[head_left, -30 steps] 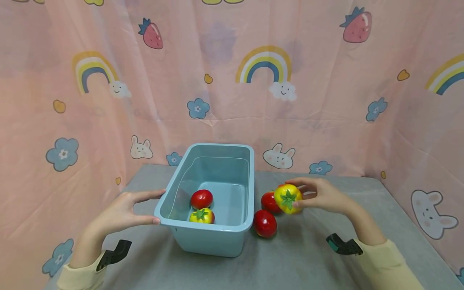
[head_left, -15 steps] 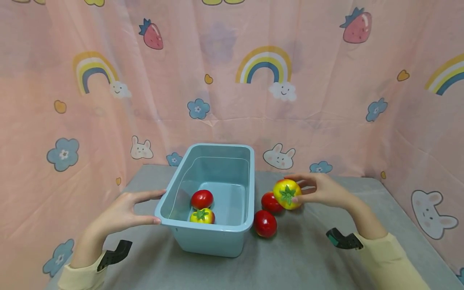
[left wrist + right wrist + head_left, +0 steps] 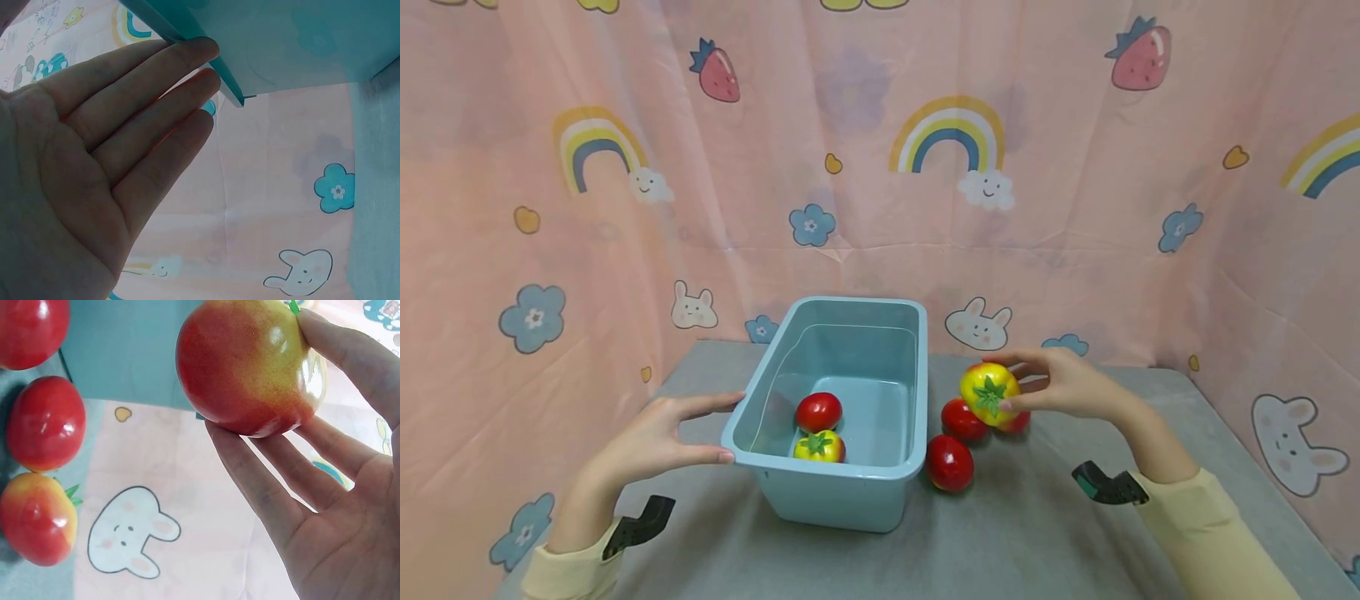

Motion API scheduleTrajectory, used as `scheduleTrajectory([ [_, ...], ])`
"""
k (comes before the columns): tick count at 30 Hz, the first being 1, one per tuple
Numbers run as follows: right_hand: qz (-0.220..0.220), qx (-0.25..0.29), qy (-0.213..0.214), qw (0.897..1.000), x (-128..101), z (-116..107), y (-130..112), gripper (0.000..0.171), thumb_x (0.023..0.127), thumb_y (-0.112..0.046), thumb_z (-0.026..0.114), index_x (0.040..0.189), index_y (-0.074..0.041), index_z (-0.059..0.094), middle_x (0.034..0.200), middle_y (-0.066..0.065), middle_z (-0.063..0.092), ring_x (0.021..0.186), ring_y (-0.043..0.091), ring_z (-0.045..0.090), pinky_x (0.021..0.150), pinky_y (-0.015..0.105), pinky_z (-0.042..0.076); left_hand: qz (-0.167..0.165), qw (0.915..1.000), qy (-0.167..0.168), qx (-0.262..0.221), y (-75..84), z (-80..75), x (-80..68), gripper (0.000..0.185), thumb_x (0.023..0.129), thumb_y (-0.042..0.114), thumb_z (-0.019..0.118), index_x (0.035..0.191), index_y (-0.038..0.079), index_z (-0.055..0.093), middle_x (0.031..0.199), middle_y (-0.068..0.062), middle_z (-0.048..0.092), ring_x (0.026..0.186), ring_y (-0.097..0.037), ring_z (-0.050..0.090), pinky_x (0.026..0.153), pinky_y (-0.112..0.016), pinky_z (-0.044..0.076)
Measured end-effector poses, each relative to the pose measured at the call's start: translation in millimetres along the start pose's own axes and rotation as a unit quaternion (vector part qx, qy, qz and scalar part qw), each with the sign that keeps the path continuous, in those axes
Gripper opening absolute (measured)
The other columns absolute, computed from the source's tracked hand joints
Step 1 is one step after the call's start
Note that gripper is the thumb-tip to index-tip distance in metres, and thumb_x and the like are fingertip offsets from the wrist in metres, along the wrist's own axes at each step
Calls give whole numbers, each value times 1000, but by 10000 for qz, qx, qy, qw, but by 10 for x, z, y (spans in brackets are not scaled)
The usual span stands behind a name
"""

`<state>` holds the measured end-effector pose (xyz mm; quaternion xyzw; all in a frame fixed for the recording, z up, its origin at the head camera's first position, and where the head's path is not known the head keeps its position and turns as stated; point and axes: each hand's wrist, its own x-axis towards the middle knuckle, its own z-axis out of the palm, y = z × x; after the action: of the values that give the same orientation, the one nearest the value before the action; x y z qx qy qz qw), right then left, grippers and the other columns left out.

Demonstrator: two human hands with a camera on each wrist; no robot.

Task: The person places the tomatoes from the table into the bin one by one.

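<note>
A light blue plastic bin [image 3: 820,471] stands mid-table with a red tomato [image 3: 817,412] and a yellow-red tomato [image 3: 819,447] inside. My left hand [image 3: 658,433] rests against the bin's front-left corner. In the left wrist view its fingers [image 3: 144,94] lie straight along the rim [image 3: 215,62]. My right hand [image 3: 1048,387] grips a yellow-red tomato [image 3: 990,393] just above the table, right of the bin. The right wrist view shows this held tomato [image 3: 250,365] cradled in curled fingers [image 3: 281,481].
Three tomatoes lie on the grey table [image 3: 1000,533] right of the bin: two red tomatoes [image 3: 962,419] [image 3: 949,462] and a red-yellow tomato [image 3: 1017,423] partly hidden under the held one. A pink patterned curtain [image 3: 880,208] encloses the back and both sides.
My right hand has lifted the yellow-red tomato a little up and to the left, uncovering a third tomato on the table. The left hand has stayed on the bin.
</note>
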<state>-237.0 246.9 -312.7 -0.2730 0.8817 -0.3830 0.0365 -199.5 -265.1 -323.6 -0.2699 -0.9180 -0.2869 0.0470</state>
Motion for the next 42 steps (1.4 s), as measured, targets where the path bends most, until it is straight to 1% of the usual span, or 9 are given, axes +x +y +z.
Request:
scheduleTrajectory([
  [7, -172, 8, 12, 9999, 72, -1, -86, 55, 79, -21, 76, 130, -11, 56, 119, 10, 63, 107, 29, 63, 79, 30, 56, 119, 9999, 0, 53, -10, -6, 9, 65, 75, 43, 78, 132, 20, 58, 122, 1, 66, 113, -23, 61, 85, -48, 52],
  [12, -350, -68, 11, 9994, 120, -9, -147, 55, 79, -20, 77, 129, -11, 56, 120, 10, 63, 107, 29, 63, 80, 31, 56, 82, 9999, 33, 53, -1, 1, 4, 66, 73, 44, 79, 132, 21, 58, 122, 5, 65, 114, -19, 62, 86, -44, 52],
  [16, -363, -152, 44, 9992, 150, -14, -169, 57, 78, -23, 78, 129, -11, 56, 121, 8, 63, 106, 27, 63, 81, 32, 55, 74, 9999, 25, 67, 6, 3, 1, 67, 72, 44, 79, 132, 22, 58, 122, 8, 65, 113, -17, 62, 86, -42, 52],
  [21, -386, -176, 66, 9991, 204, -26, -232, 57, 77, -23, 78, 129, -12, 57, 121, 8, 63, 107, 27, 63, 81, 32, 55, 131, 9999, -8, 49, 2, -12, 1, 66, 74, 43, 78, 132, 20, 57, 122, 3, 65, 113, -20, 62, 86, -44, 52],
  [24, -359, -151, 56, 9992, 232, -27, -289, 59, 77, -25, 79, 130, -14, 57, 121, 6, 63, 107, 25, 63, 82, 31, 55, 130, 9999, -18, 64, 5, -11, 3, 66, 74, 43, 78, 132, 20, 57, 122, 4, 65, 113, -20, 61, 86, -43, 51],
  [27, -356, -128, 45, 9993, 258, -26, -327, 61, 76, -26, 79, 131, -14, 56, 120, 5, 63, 106, 23, 64, 83, 31, 55, 89, 9999, -13, 86, 6, -5, 0, 66, 73, 44, 79, 132, 21, 58, 122, 8, 64, 114, -16, 61, 87, -40, 51],
  [32, -402, -123, -10, 9991, 310, -41, -379, 58, 77, -22, 79, 130, -14, 56, 115, 7, 64, 105, 25, 64, 82, 34, 55, 63, 9999, -1, 92, -7, 5, -14, 66, 73, 45, 79, 131, 22, 58, 123, 9, 64, 113, -15, 61, 86, -39, 52],
  [38, -417, -152, -23, 9990, 361, -57, -454, 60, 75, -22, 80, 129, -12, 56, 114, 6, 63, 105, 26, 64, 81, 32, 55, 58, 9999, 11, 97, -4, 7, -13, 66, 73, 45, 79, 131, 22, 58, 123, 9, 64, 113, -15, 61, 86, -40, 52],
  [42, -447, -97, -30, 9989, 391, -58, -499, 60, 75, -22, 81, 129, -13, 56, 115, 7, 63, 106, 26, 64, 81, 30, 55, 67, 9999, 9, 131, 0, 1, -7, 66, 74, 45, 78, 132, 22, 57, 122, 6, 65, 113, -17, 62, 85, -42, 52],
])
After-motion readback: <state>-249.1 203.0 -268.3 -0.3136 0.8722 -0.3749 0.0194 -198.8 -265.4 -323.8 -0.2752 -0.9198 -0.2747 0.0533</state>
